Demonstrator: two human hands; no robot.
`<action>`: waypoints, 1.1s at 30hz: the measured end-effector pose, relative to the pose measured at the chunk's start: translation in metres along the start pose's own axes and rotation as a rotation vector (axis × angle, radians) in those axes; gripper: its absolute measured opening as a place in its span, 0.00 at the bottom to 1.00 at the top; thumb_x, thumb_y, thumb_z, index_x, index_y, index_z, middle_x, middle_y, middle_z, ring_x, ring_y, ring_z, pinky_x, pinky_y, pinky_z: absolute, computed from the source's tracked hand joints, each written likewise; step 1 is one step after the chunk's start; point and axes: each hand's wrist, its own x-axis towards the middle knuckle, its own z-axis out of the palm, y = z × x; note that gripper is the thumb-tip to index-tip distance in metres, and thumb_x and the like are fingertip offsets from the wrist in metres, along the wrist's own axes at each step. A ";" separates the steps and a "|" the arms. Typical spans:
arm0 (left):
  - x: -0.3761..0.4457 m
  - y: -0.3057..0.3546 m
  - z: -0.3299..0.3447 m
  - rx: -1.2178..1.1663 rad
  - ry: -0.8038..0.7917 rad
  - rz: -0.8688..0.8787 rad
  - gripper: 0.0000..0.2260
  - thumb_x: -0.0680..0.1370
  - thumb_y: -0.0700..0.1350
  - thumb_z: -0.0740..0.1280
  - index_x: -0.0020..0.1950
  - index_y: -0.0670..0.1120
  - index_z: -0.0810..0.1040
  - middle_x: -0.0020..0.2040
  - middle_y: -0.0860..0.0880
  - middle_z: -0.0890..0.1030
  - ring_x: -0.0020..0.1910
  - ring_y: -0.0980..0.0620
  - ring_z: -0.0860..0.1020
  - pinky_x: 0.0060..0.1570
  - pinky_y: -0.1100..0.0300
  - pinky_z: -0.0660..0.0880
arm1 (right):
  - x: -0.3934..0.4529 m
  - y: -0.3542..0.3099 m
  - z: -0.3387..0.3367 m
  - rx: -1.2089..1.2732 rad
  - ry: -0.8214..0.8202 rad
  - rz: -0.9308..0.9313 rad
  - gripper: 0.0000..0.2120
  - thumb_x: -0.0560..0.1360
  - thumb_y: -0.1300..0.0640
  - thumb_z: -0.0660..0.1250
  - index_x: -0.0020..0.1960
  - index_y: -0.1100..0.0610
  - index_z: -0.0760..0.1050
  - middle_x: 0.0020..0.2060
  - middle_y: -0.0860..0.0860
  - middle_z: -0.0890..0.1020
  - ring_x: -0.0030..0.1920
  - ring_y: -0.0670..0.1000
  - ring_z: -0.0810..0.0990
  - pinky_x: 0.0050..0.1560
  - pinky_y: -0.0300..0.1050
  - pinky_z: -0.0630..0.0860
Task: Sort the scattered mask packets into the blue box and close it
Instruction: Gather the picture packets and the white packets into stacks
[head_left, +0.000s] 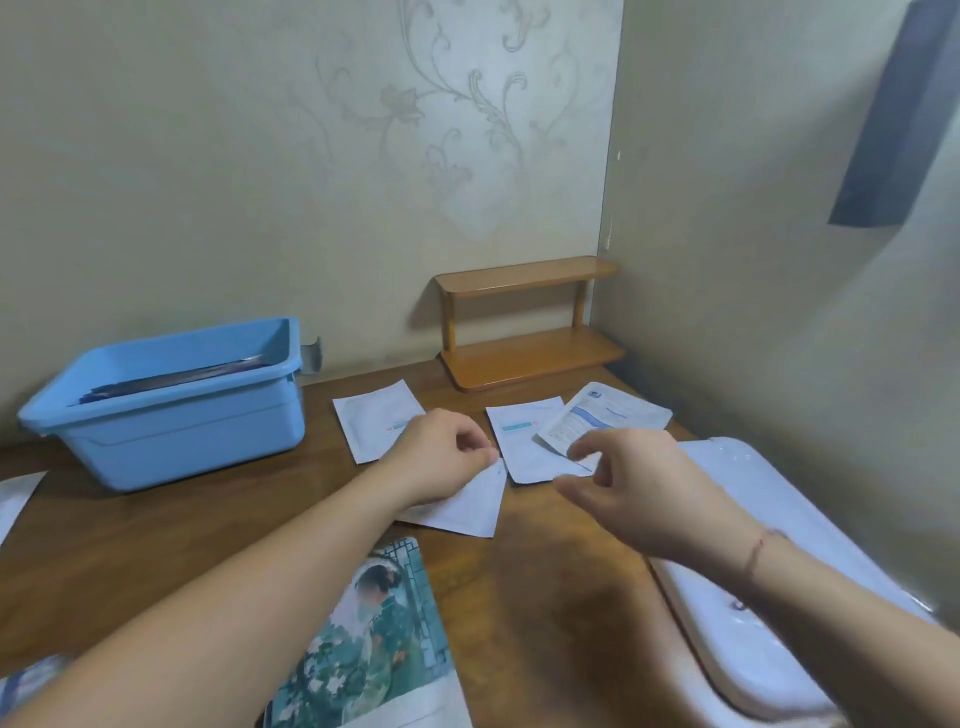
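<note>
Left hand (441, 454) pinches a white packet (462, 506) lying flat, long axis pointing toward the person; right hand (639, 480) loosely curled, holding nothing.

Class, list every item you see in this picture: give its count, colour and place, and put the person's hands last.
Blue plastic box: one, open, table's left, packets inside.
White mask packets: at least four, mid-table.
Illustrated packet: one, green-toned, near edge.
White box lid: one, table's right.
Small wooden shelf: one, brown, back corner.
Brown wooden table: one, under everything.
Left hand: pinching a white packet's corner.
Right hand: fingers curled over a printed packet; actual grip unclear.
</note>
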 end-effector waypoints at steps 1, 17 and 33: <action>0.014 0.007 0.012 -0.039 0.003 -0.012 0.06 0.77 0.51 0.71 0.47 0.50 0.84 0.47 0.54 0.83 0.48 0.55 0.79 0.50 0.57 0.77 | 0.018 0.013 -0.005 -0.012 0.013 0.026 0.17 0.75 0.45 0.67 0.60 0.51 0.78 0.43 0.47 0.83 0.44 0.47 0.78 0.42 0.42 0.74; 0.107 0.037 0.070 -0.012 -0.009 -0.171 0.13 0.73 0.50 0.76 0.56 0.50 0.84 0.57 0.52 0.82 0.53 0.53 0.77 0.50 0.56 0.76 | 0.175 0.179 0.006 0.106 0.028 0.575 0.15 0.68 0.53 0.77 0.47 0.62 0.80 0.45 0.57 0.82 0.47 0.57 0.80 0.46 0.43 0.76; 0.126 0.028 0.056 -0.267 0.041 -0.334 0.04 0.76 0.43 0.73 0.50 0.47 0.85 0.55 0.49 0.82 0.52 0.49 0.77 0.48 0.56 0.77 | 0.201 0.163 0.019 0.355 0.118 0.601 0.11 0.71 0.59 0.75 0.51 0.61 0.83 0.50 0.57 0.83 0.53 0.56 0.80 0.53 0.47 0.79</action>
